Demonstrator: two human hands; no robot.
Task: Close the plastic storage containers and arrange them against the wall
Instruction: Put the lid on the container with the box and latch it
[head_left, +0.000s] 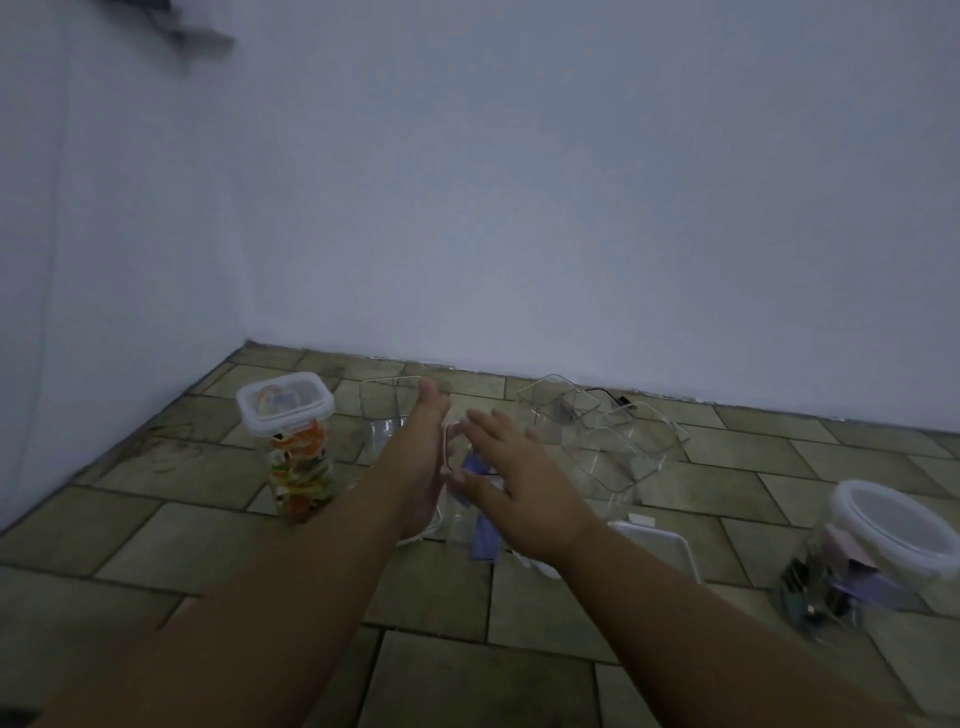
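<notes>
Olive rectangular floor tiles meet a plain white wall. Mid-floor, short of the wall, stands a clear square container (463, 525) with blurred purple contents. The left hand (423, 457) lies edge-on along its left side, fingers straight. The right hand (514, 483) is over its top, fingers spread and relaxed, gripping nothing; contact cannot be confirmed. Left stands a tall lidded jar (298, 457) of bright contents. Empty clear tubs (618, 452) sit nearer the wall. Right lie a flat white lid (657, 545) and a round jar (872, 551).
</notes>
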